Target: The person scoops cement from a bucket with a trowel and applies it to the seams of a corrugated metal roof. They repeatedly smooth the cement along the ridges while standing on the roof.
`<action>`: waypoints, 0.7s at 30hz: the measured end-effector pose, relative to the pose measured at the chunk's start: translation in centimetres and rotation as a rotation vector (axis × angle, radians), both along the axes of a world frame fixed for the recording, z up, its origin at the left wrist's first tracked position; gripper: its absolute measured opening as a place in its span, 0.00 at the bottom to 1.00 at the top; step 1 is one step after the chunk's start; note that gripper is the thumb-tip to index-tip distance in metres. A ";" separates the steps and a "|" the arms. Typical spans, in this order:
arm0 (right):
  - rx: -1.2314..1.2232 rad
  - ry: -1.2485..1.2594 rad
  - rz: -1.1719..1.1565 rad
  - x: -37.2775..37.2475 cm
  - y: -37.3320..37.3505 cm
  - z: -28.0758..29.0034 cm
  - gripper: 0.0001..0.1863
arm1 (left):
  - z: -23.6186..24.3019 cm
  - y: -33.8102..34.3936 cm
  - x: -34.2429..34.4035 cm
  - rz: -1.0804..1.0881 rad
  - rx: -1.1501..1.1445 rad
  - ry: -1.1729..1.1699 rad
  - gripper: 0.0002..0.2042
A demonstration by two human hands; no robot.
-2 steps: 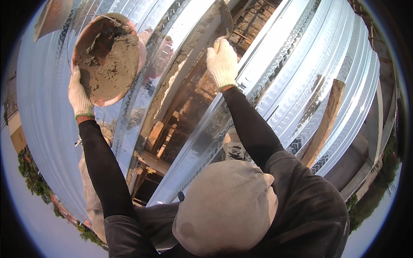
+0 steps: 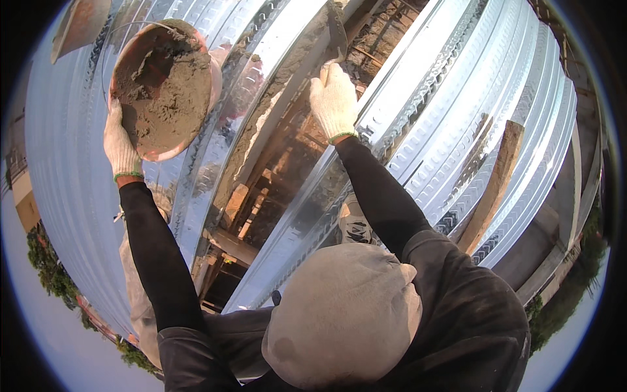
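Observation:
My left hand (image 2: 121,145), in a pale knit work glove, grips the rim of a bucket (image 2: 216,75) that is tipped toward me. Grey wet mortar (image 2: 170,108) fills much of it, with a hollow scooped near the far side. A thin wire handle arcs over its far left. Farther right, my gloved right hand (image 2: 334,104) is closed around a trowel (image 2: 337,32), whose blade points away from me. The blade is at the far end of a concrete ledge (image 2: 266,101) smeared with mortar; whether it touches cannot be made out.
Ribbed shiny metal sheets (image 2: 450,98) spread on both sides of a long opening (image 2: 261,202) with timber and rubble below. A wooden plank (image 2: 498,179) lies on the right sheets. Another container (image 2: 80,29) stands at far left. My shoe (image 2: 354,221) is beside the opening.
My right hand and the trowel have shifted slightly left. The left hand and the bucket look unmoved.

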State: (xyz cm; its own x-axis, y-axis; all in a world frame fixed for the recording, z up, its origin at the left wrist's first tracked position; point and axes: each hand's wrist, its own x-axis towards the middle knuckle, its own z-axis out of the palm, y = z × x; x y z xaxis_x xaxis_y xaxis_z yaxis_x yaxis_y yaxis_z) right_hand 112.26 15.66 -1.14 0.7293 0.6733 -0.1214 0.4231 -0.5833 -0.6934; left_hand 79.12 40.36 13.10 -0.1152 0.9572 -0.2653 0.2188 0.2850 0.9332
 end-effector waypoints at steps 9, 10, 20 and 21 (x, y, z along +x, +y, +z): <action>-0.002 0.377 0.069 -10.7 -6.5 1.6 0.18 | -0.8 0.7 -0.9 0.015 -0.007 0.013 0.29; 0.035 0.400 0.047 -10.3 -6.0 2.4 0.18 | -0.9 0.8 -1.3 0.035 -0.008 0.016 0.29; 0.107 0.568 -0.042 -10.2 -5.0 4.7 0.14 | -1.4 1.5 -1.4 0.009 0.019 0.079 0.29; 0.107 0.572 -0.049 -10.2 -4.9 5.0 0.14 | -1.6 1.5 -1.6 0.009 0.016 0.056 0.29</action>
State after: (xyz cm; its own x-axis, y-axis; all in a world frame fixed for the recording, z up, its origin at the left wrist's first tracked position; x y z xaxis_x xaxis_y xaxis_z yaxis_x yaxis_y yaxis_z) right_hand 102.10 10.72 3.86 0.5985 0.6706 -0.4384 -0.0614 -0.5072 -0.8596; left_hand 77.53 41.90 11.55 -0.1377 0.9603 -0.2424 0.2685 0.2718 0.9241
